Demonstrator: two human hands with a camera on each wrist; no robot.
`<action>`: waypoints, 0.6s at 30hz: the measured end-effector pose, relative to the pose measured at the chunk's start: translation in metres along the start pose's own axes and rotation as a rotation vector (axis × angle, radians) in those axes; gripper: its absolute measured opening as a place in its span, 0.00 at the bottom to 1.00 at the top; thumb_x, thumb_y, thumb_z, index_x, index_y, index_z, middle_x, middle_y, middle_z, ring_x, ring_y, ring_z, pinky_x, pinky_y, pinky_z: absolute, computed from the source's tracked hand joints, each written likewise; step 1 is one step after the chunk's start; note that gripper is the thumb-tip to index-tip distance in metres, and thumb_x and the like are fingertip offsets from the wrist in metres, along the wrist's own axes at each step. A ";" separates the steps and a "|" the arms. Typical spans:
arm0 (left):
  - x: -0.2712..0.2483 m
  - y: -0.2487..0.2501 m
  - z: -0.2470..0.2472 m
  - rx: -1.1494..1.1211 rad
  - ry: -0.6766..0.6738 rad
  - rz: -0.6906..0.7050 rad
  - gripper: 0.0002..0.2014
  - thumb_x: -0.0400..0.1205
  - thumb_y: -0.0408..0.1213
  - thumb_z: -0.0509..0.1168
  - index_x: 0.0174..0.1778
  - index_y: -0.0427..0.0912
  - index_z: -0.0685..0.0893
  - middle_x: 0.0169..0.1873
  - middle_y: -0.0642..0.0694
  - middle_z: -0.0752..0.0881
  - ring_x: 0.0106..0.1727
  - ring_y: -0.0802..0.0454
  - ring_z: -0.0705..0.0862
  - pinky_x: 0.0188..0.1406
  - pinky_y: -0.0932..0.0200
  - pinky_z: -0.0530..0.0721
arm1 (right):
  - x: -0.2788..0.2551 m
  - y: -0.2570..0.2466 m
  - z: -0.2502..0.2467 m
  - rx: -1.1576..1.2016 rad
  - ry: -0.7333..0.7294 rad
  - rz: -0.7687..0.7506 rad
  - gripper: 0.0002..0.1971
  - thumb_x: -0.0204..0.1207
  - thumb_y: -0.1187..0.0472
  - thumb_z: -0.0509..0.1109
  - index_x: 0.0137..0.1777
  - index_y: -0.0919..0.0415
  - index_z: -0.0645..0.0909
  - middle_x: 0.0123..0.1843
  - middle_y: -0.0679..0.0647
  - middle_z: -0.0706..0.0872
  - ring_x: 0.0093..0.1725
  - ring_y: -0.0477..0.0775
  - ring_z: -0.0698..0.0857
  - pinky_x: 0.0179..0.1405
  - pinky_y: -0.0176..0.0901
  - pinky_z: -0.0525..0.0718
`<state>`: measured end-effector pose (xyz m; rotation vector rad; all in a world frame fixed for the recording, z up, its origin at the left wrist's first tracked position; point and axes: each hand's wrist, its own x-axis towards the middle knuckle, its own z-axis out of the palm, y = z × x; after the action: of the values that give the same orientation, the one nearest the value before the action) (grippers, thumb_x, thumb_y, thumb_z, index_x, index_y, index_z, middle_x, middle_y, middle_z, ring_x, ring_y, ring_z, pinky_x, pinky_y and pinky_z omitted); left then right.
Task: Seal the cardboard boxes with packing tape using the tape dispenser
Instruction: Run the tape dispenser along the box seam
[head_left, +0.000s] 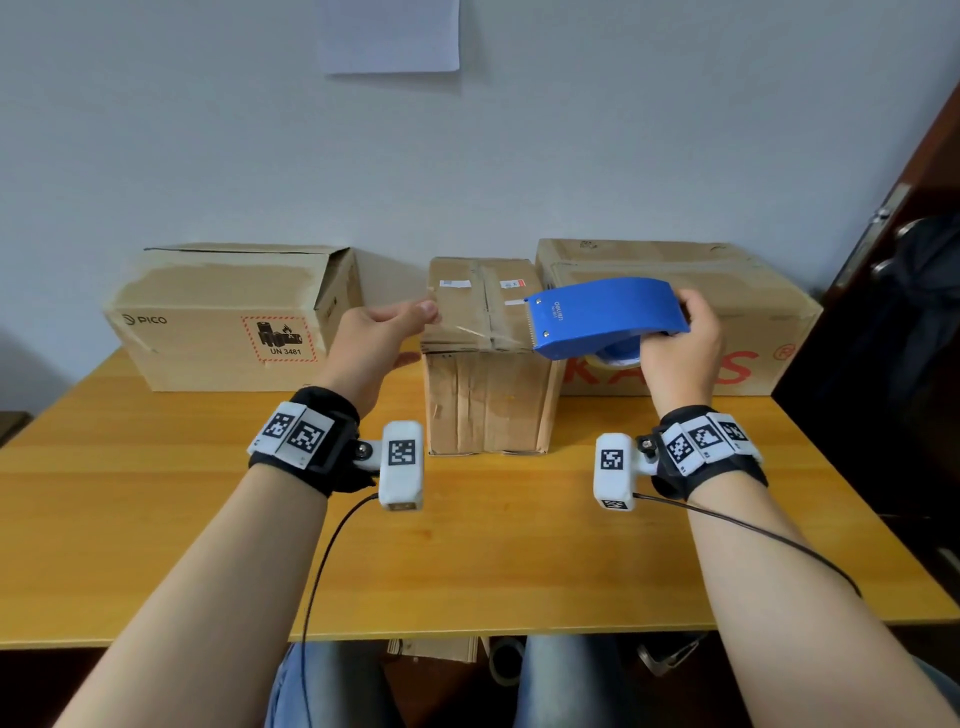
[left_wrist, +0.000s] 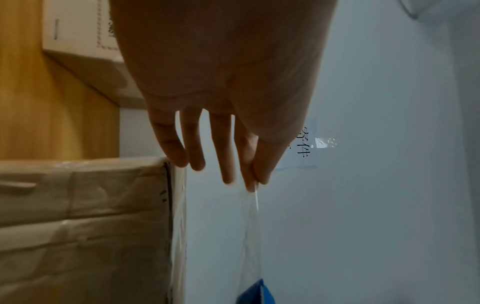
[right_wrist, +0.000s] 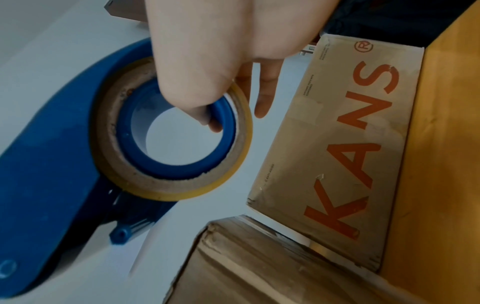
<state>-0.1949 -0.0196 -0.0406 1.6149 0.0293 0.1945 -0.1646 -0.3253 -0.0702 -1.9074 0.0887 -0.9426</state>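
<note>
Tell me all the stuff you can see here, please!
Cardboard boxes: three, brown, in a row on the table: PICO box at left, small box in the middle, KANS box at right.
Tape dispenser: one, blue, held above the small box's right side.
Tape strip: one, clear, stretched from the dispenser to the left hand.
Table: one, yellow wood, under the boxes.
Paper sheet: one, white, on the wall.
Door: one, dark brown, far right.
Left hand: pinches the tape end.
Right hand: grips the dispenser.
</note>
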 end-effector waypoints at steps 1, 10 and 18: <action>-0.001 0.000 0.001 -0.049 -0.025 -0.012 0.09 0.83 0.44 0.71 0.48 0.44 0.93 0.55 0.52 0.92 0.60 0.53 0.88 0.52 0.55 0.84 | -0.001 0.000 0.001 0.003 0.001 0.008 0.10 0.79 0.69 0.68 0.59 0.62 0.83 0.51 0.53 0.87 0.49 0.51 0.83 0.36 0.31 0.74; -0.005 0.004 0.002 0.110 -0.023 -0.010 0.11 0.82 0.50 0.71 0.44 0.47 0.93 0.41 0.50 0.94 0.48 0.52 0.91 0.48 0.52 0.85 | -0.005 0.002 -0.004 0.028 -0.012 0.078 0.11 0.78 0.73 0.65 0.56 0.60 0.82 0.48 0.50 0.84 0.44 0.45 0.81 0.36 0.33 0.75; -0.005 0.001 0.000 0.196 0.056 0.038 0.10 0.82 0.49 0.72 0.44 0.47 0.93 0.29 0.52 0.91 0.31 0.61 0.88 0.35 0.63 0.81 | -0.008 0.002 -0.001 0.033 0.036 0.041 0.12 0.79 0.71 0.66 0.60 0.62 0.82 0.51 0.48 0.84 0.45 0.42 0.80 0.36 0.23 0.72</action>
<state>-0.2000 -0.0202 -0.0397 1.8062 0.0622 0.2728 -0.1705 -0.3238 -0.0764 -1.8514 0.1326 -0.9455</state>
